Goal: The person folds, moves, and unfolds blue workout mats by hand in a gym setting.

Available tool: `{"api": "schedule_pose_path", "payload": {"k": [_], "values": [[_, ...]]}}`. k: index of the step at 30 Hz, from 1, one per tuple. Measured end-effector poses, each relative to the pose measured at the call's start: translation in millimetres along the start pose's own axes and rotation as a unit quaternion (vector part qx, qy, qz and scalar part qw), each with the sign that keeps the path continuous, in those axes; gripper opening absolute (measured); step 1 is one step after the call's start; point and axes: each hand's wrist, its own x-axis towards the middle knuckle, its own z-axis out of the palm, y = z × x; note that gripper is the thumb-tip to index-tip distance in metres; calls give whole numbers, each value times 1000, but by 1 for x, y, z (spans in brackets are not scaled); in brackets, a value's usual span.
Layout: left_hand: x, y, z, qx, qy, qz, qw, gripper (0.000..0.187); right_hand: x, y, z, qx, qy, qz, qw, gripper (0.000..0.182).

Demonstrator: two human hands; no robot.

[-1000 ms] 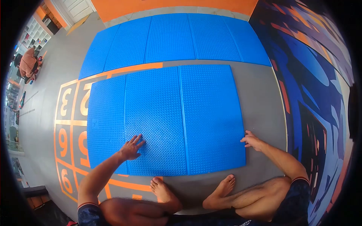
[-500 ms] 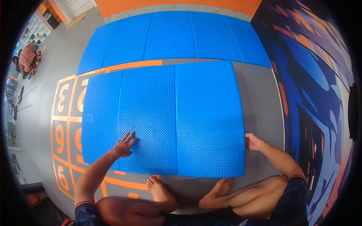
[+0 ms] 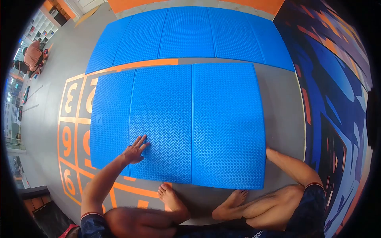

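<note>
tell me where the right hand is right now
In the head view the right hand is at the right edge of the near blue mat, mostly hidden under it, above the right foot.

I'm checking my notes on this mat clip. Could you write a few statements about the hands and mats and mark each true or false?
1. The left hand lies flat on the near mat. True.
2. The right hand is in plain sight on top of the mat. False: it is hidden at the mat's right edge.
3. The near mat is red. False: blue.
4. A second mat lies beyond it. True.
</note>
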Motion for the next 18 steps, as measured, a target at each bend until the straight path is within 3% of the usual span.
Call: {"api": "schedule_pose_path", "payload": {"k": [5, 10, 13, 16, 18], "values": [[-11, 8, -18, -17, -16, -37, 999, 77, 10, 8, -24, -9, 43, -1, 999, 48], [-15, 2, -18, 12, -16, -42, 999, 84, 21, 18, -37, -19, 43, -8, 999, 47], [-19, 2, -20, 31, -21, -45, 998, 87, 9, 7, -36, -66, 98, 15, 993, 45], [-19, 0, -14, 32, -4, -40, 999, 89, 60, 78, -67, -77, 111, -2, 991, 41], [-19, -2, -9, 31, 4, -42, 999, 89, 36, 57, -62, -64, 141, 22, 988, 36]]}}
